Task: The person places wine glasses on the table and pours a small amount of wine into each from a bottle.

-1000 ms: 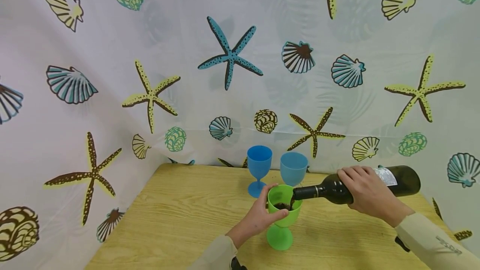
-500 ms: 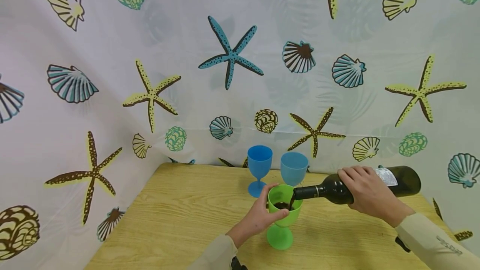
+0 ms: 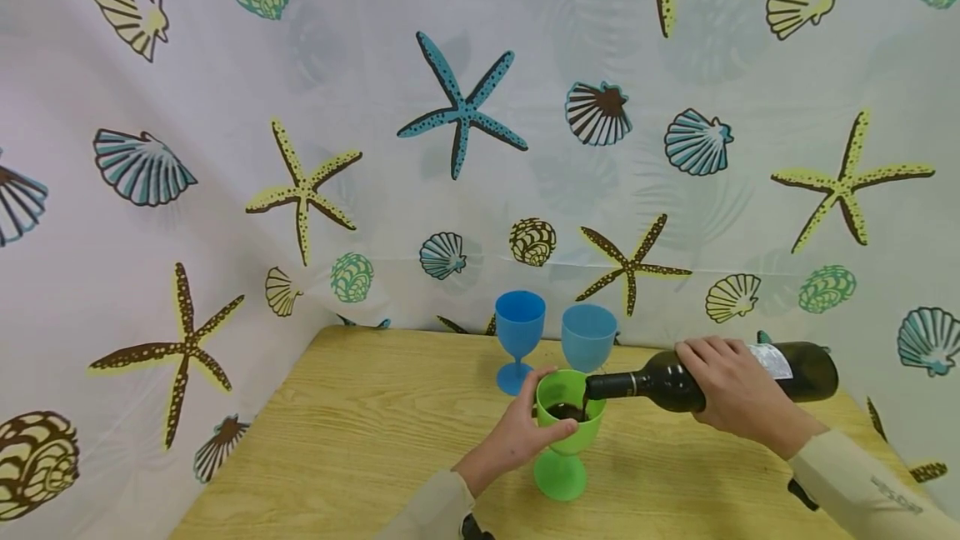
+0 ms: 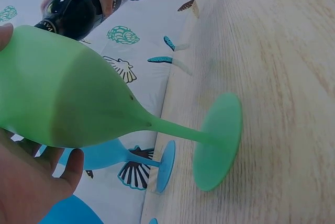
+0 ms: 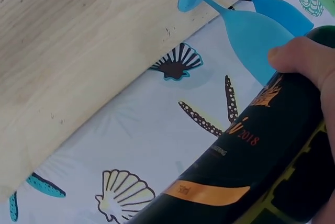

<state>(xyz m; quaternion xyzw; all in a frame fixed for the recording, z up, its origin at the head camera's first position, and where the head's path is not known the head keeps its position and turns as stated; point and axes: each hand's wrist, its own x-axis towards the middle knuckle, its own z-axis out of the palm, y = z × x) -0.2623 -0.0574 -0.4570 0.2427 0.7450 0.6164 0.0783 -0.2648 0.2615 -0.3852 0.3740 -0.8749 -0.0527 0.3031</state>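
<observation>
My left hand (image 3: pixel 517 432) grips the bowl of a green plastic goblet (image 3: pixel 573 440), thumb in front and fingers round the far side. The goblet's round foot (image 4: pixel 220 143) stands on the table in the left wrist view. Dark liquid (image 3: pixel 567 412) lies in the bowl. With my right hand (image 3: pixel 738 390) I hold a dark wine bottle (image 3: pixel 667 380) by its body, tilted nearly level. Its mouth is over the goblet's right rim, and a thin dark stream runs down from it. In the right wrist view the bottle's label (image 5: pixel 246 135) shows, partly covered by the hand.
Behind the green goblet stand a darker blue goblet (image 3: pixel 519 323) and a lighter blue goblet (image 3: pixel 588 336), near the back edge of the wooden table (image 3: pixel 375 440). A white curtain (image 3: pixel 360 65) printed with shells and starfish hangs at the back and both sides.
The bottle's base has dipped slightly in the last half second, while its mouth stays at the rim. Liquid keeps running in. My left hand and the goblet hold still.
</observation>
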